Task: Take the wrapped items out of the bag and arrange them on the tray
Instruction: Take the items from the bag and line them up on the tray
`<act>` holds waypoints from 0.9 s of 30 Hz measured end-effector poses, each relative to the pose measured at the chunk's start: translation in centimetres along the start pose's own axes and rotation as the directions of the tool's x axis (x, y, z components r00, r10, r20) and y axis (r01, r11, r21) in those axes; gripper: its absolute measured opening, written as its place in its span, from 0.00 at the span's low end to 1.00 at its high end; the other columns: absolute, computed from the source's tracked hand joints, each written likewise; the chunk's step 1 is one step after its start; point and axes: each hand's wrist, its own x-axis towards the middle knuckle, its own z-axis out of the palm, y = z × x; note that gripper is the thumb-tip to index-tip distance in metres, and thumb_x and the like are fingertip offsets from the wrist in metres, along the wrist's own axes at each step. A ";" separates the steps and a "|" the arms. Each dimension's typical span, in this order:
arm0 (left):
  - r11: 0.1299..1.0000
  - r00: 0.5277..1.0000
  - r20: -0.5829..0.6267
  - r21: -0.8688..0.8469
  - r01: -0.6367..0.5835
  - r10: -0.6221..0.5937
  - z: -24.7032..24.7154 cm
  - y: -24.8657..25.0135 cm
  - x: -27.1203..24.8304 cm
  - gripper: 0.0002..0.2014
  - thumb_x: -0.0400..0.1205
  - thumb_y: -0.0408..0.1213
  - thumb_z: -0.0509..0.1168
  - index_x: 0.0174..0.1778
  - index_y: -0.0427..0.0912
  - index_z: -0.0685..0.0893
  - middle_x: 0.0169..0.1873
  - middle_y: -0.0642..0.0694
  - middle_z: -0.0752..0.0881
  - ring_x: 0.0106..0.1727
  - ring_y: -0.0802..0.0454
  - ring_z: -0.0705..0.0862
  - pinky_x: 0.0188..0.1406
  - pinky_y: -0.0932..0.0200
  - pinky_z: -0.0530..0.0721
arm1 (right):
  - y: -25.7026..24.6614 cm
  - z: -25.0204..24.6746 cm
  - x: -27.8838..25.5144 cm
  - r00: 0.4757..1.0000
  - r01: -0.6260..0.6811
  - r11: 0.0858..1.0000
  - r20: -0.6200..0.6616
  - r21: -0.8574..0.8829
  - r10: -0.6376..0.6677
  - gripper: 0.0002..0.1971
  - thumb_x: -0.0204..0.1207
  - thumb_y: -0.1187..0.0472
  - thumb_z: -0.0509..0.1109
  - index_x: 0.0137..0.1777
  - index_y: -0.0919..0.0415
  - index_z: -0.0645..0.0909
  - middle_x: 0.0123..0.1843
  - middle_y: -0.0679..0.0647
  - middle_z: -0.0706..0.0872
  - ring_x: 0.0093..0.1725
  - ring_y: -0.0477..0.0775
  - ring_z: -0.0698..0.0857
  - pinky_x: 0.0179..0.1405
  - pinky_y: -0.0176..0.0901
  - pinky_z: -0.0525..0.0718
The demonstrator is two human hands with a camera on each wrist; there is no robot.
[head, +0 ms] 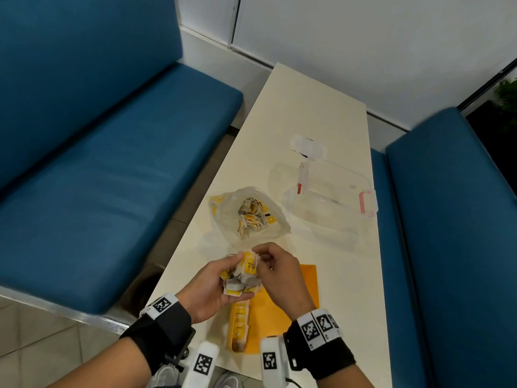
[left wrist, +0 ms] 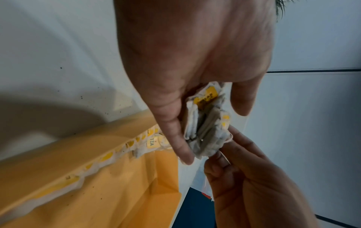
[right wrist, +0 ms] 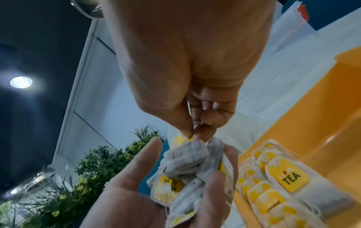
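My left hand (head: 221, 281) cups a bunch of wrapped tea bags (head: 242, 278) with yellow tags, above the near end of the table. My right hand (head: 268, 261) pinches the top tea bag (head: 249, 265) of that bunch between thumb and forefinger. In the right wrist view the pinch (right wrist: 195, 134) sits on a yellow tag above the grey bags (right wrist: 187, 157). The orange tray (head: 282, 309) lies under both hands, with a row of tea bags (head: 240, 323) along its left edge. The clear plastic bag (head: 249, 214), holding more tea bags, lies open beyond the hands.
A clear lidded container (head: 330, 197) with pink clips stands right of the bag on the cream table (head: 307, 113). Small white packets (head: 307, 147) lie farther back. Blue benches (head: 98, 177) flank the table on both sides.
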 end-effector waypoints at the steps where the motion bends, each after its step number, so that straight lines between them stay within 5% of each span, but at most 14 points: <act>1: 1.000 1.000 0.002 -0.002 -0.012 0.012 0.0 0.0 -0.1 0.15 0.84 0.43 0.68 0.61 0.36 0.87 0.53 0.35 0.90 0.51 0.40 0.92 0.57 0.42 0.90 | 0.0 0.0 0.1 1.000 -0.015 1.000 -0.005 0.015 0.015 0.10 0.79 0.66 0.71 0.55 0.50 0.85 0.43 0.46 0.87 0.42 0.39 0.84 0.42 0.32 0.84; 5: 0.998 0.996 -0.057 0.011 -0.067 0.067 0.0 0.0 -0.1 0.23 0.77 0.37 0.73 0.65 0.28 0.82 0.56 0.30 0.90 0.54 0.37 0.93 0.51 0.44 0.94 | 0.3 0.2 0.1 0.991 -0.136 0.988 -0.011 0.076 0.137 0.11 0.73 0.62 0.77 0.53 0.50 0.84 0.46 0.49 0.86 0.41 0.46 0.84 0.42 0.41 0.86; 13: 0.994 0.992 -0.063 0.025 -0.109 0.111 0.0 0.2 0.0 0.18 0.85 0.37 0.68 0.67 0.29 0.83 0.60 0.29 0.90 0.57 0.38 0.92 0.48 0.48 0.94 | 0.8 -0.1 -0.1 0.986 -0.152 0.973 -0.040 0.176 0.162 0.04 0.72 0.61 0.80 0.42 0.59 0.88 0.41 0.52 0.91 0.41 0.54 0.89 0.44 0.48 0.89; 19: 0.992 0.990 -0.073 0.040 -0.120 0.123 0.3 -0.2 0.2 0.14 0.84 0.37 0.69 0.61 0.30 0.85 0.52 0.29 0.91 0.52 0.38 0.92 0.52 0.46 0.93 | 0.7 0.0 -0.2 0.983 -0.171 0.963 -0.026 0.208 0.180 0.06 0.71 0.62 0.81 0.44 0.61 0.87 0.41 0.54 0.91 0.37 0.49 0.86 0.38 0.43 0.87; 22: 0.990 0.984 -0.115 0.026 -0.136 0.138 0.1 0.1 0.3 0.15 0.86 0.37 0.68 0.64 0.31 0.83 0.56 0.29 0.90 0.58 0.35 0.91 0.54 0.45 0.93 | 0.3 -0.6 -0.5 0.989 -0.126 0.957 -0.046 0.261 0.143 0.06 0.71 0.64 0.81 0.43 0.64 0.87 0.36 0.53 0.90 0.33 0.44 0.86 0.32 0.33 0.80; 27: 0.989 0.974 -0.175 -0.008 -0.150 0.146 -0.9 0.7 0.5 0.20 0.87 0.37 0.67 0.71 0.26 0.79 0.61 0.28 0.89 0.66 0.32 0.88 0.53 0.46 0.92 | 0.2 -2.7 -0.5 0.992 -0.121 0.949 -0.006 0.292 0.129 0.07 0.74 0.66 0.79 0.43 0.68 0.84 0.32 0.57 0.88 0.26 0.47 0.84 0.24 0.38 0.74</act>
